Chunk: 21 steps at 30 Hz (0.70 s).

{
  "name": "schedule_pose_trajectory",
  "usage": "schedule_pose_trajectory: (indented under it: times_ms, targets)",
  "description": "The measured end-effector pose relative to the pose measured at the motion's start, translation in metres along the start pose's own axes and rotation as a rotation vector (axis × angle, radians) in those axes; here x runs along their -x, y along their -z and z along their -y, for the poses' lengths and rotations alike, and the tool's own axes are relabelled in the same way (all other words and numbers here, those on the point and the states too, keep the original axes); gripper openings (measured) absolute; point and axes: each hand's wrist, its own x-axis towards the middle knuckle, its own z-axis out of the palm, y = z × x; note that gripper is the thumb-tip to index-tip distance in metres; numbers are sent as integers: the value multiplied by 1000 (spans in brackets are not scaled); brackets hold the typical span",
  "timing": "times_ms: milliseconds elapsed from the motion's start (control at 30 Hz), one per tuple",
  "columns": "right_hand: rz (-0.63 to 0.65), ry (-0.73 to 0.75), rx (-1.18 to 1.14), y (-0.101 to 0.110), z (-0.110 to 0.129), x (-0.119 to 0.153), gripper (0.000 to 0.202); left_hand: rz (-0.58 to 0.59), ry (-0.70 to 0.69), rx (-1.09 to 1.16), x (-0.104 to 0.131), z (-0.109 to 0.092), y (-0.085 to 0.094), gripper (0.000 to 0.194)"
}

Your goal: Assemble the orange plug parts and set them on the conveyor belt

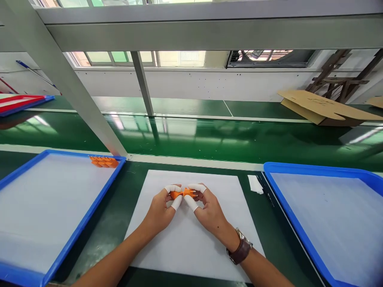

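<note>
Green bench top [119, 223] runs under your arms, w/ a glossy green conveyor belt [209, 139] crossing behind it and grey metal frame posts [68, 91] rising at 11 o'clock. Dead centre lies a white sheet [191, 247], and both your hands sit over its upper half.

Your left hand [160, 209] and right hand [208, 207] meet at the middle, each pinching one end of a small orange part [183, 193] between thumb and forefinger. So both are closed narrow on it, fingertips almost touching. White finger cots [173, 188] cover the tips you grip with. Part is held just above the sheet; can't tell if it touches the paper. A brown-strap watch [241, 249] is on your right wrist.

At 9 o'clock a blue tray [89, 207] w/ a white liner sits just beside the sheet; a row of orange pieces [104, 161] lies in its far right corner. At 3 o'clock a second blue tray [299, 235], also lined white. Between it and the sheet, approx 2 o'clock, a small white scrap [255, 184] rests on the bench. Far back at 1 o'clock flattened cardboard [323, 105] lies past the belt, and a red-and-blue tray edge [20, 101] shows at 10 o'clock
</note>
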Motion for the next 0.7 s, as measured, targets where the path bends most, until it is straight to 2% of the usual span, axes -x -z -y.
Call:
schedule_pose_trajectory:
  times_ms: [100,233,333,533,700]
  targets:
    - [2,-87,-73,-3,2,1,19,-30,-9,-84,2,1,-1,20]
    - [54,-376,-344,-8,2,0,22,-65,30,-58,4,6,-5,16]
    - [71,-451,-446,-10,0,-2,25,-73,51,-33,6,8,-6,13]
    - [-9,-364,-342,-10,-5,-2,27,3,44,41,5,4,-4,18]
    - [-20,-41,-87,-13,-1,4,17,-46,76,73,3,10,-5,14]
